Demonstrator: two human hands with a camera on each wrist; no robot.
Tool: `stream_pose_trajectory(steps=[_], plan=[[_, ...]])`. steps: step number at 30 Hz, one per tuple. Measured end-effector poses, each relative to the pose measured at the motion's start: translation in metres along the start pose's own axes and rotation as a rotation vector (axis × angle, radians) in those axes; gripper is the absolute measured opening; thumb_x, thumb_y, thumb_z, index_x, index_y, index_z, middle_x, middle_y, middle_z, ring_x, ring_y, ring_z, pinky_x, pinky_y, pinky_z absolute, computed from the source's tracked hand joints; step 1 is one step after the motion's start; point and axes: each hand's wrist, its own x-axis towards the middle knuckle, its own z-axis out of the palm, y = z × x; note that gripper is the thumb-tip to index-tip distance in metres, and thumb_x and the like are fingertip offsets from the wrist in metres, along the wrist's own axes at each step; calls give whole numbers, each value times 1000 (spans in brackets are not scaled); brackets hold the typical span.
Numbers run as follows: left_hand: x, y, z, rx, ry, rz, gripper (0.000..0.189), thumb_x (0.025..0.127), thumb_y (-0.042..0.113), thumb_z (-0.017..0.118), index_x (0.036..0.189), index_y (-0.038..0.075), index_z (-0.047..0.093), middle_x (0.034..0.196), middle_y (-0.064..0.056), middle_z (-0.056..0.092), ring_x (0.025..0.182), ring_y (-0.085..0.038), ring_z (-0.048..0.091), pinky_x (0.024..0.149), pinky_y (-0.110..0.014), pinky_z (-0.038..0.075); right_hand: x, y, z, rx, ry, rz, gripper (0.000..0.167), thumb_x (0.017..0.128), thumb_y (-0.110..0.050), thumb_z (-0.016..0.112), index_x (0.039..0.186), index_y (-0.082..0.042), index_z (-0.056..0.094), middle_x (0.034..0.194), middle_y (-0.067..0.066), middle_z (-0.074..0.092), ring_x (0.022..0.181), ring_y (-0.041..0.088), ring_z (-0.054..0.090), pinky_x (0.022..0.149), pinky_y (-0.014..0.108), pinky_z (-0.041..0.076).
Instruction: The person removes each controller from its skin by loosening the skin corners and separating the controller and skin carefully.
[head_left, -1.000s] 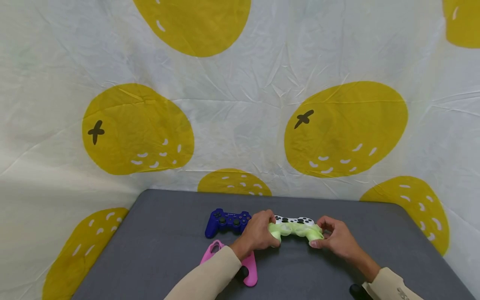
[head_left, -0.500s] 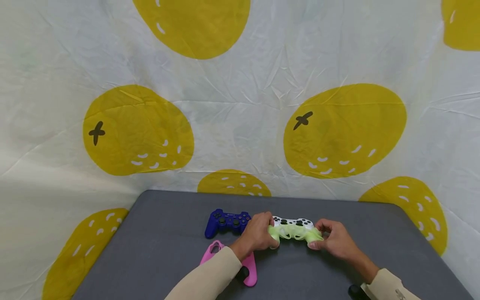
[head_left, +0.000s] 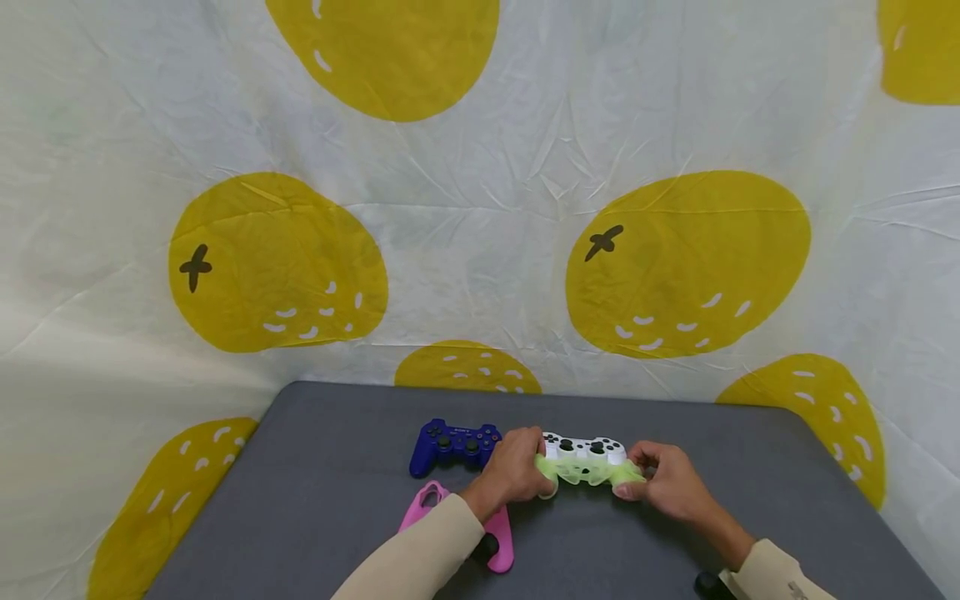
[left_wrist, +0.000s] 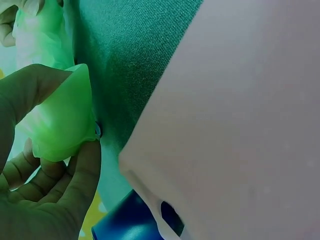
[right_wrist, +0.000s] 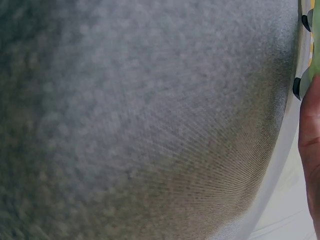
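Observation:
A white game controller (head_left: 583, 447) with black buttons and sticks lies between both hands in the head view. A pale green silicone cover (head_left: 585, 471) covers its near side and both grips, while the top face with the sticks shows bare. My left hand (head_left: 513, 468) holds the left grip through the cover. In the left wrist view, the thumb and fingers close round the green silicone cover (left_wrist: 65, 120) at that grip. On the other side, my right hand (head_left: 669, 479) pinches the cover at the right grip between thumb and fingers.
A blue game controller (head_left: 453, 446) lies just left of the left hand. Partly hidden beneath the left forearm is a pink silicone cover (head_left: 501, 537). All rest on a grey table (head_left: 315, 492), with a lemon-print cloth (head_left: 480, 267) hanging behind it.
The green cover's middle has come down toward the near side, uncovering more of the white controller's face and sticks. Both hands keep their hold and have barely shifted.

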Motion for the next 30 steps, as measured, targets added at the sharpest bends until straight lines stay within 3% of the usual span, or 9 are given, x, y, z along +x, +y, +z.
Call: stream_pose_trajectory(steps=[10,17,20,26,30], plan=[[1,-2,2,-13,10,-2,37,64,14,89,87,13,60,79,3,57,72,-12,51,62,-25,43,0,-2,1,-18,2,-3,32,68,-12,95,80,-10,65,70,-7,52,65,0,47,59,22,38],[18,-28,29,-29,13,1,38,61,20,88,85,17,58,79,5,56,71,-12,51,59,-26,42,-2,-6,-1,29,-58,51,28,74,-8,91,84,-5,66,69,-5,53,56,2,52,49,27,49],[15,-25,25,-27,13,1,36,64,16,87,85,16,58,79,3,56,71,-13,50,58,-28,42,-2,-7,-2,60,-100,60,26,76,-7,89,87,-1,66,69,-4,54,55,3,54,48,29,53],[4,-1,-1,-55,-43,-4,33,67,8,86,83,12,57,78,1,54,71,-14,49,60,-25,42,-3,-4,-7,101,-143,70,23,79,-4,86,90,2,67,69,-5,58,50,5,54,45,31,52],[2,3,-6,-46,-62,-5,31,69,8,84,80,13,55,76,3,51,69,-12,48,59,-27,43,-2,-5,-8,108,-172,60,23,80,-6,85,90,2,67,68,-4,58,47,6,53,44,32,52]])
